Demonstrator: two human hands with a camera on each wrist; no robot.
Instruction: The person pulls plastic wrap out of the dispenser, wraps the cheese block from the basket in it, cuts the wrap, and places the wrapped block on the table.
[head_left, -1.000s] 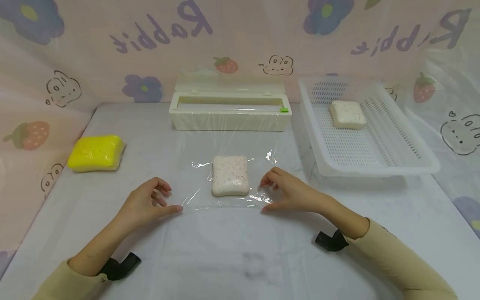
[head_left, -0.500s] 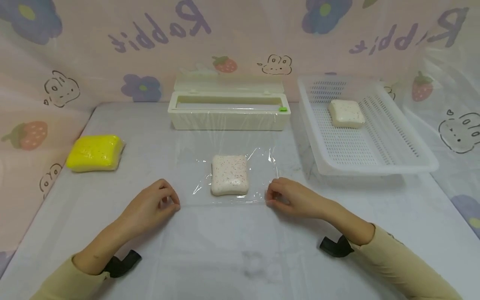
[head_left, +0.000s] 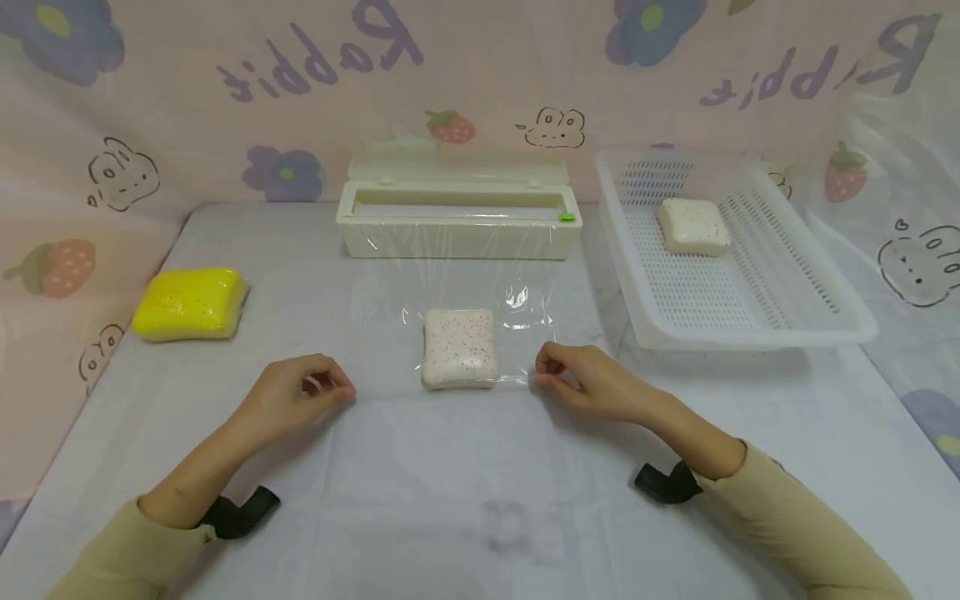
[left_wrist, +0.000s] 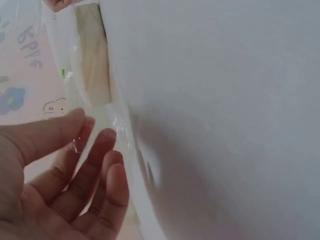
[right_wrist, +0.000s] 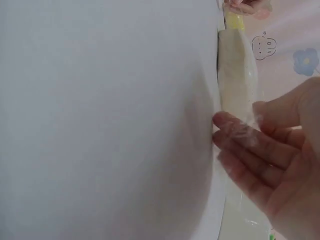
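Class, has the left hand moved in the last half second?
Yes: in the head view, the left hand has shifted up the picture toward the cream box; whether lifted or pushed forward is unclear.

Soft, muted light spreads across a white tabletop [head_left: 435, 492] in the head view, where small bright glints break over clear film [head_left: 517, 300] and faint shadows pool beneath the left hand [head_left: 292, 392] and right hand [head_left: 588, 383]. The 2 wrist views are hazier and softer, each showing a broad, blurry-edged shadow on the tabletop; the printed backdrop [left_wrist: 30, 75] looks pale and indistinct in the left.
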